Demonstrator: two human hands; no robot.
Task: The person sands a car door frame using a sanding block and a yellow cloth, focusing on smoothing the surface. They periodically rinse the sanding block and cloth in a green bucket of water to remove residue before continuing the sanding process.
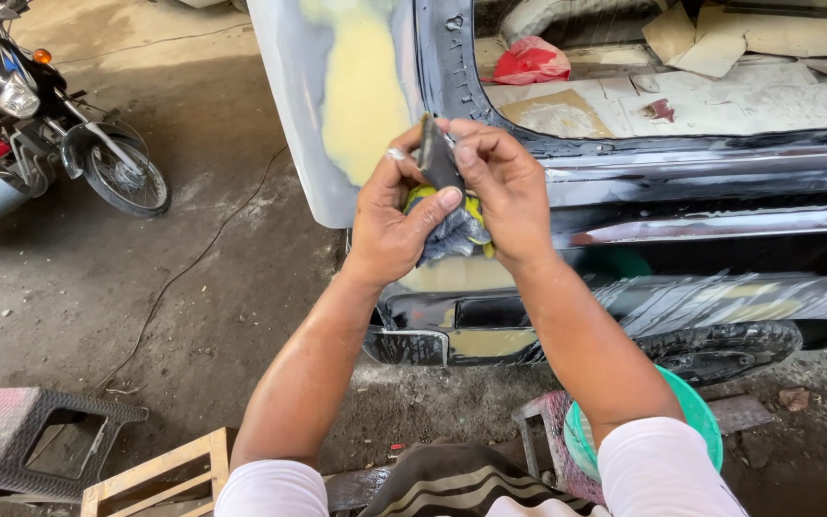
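I have both hands raised in front of the car body (681, 172); my left hand (394, 225) has its fingers curled closed around a bunched yellow and grey rag (452, 230), thumb pressed over it, while my right hand (500, 187) pinches a small dark flat sanding piece (435, 158) between thumb and fingertips, held upright just above the rag and touching it; so the piece sits between the two hands, off the panel, not against the metal. Judging by how things lie, the bodywork is partway through: a broad patch of pale yellow filler (364, 86) covers the grey rear panel and looks dull and smoothed in places, and more yellow patches show lower down near the bumper (471, 340); the dark paint around the window opening is scuffed and unfinished; no fresh paint shows anywhere, so I judge smoothing remains. A green basin (705, 412) stands by my right knee; a motorbike (59, 124) is parked well apart to the left.
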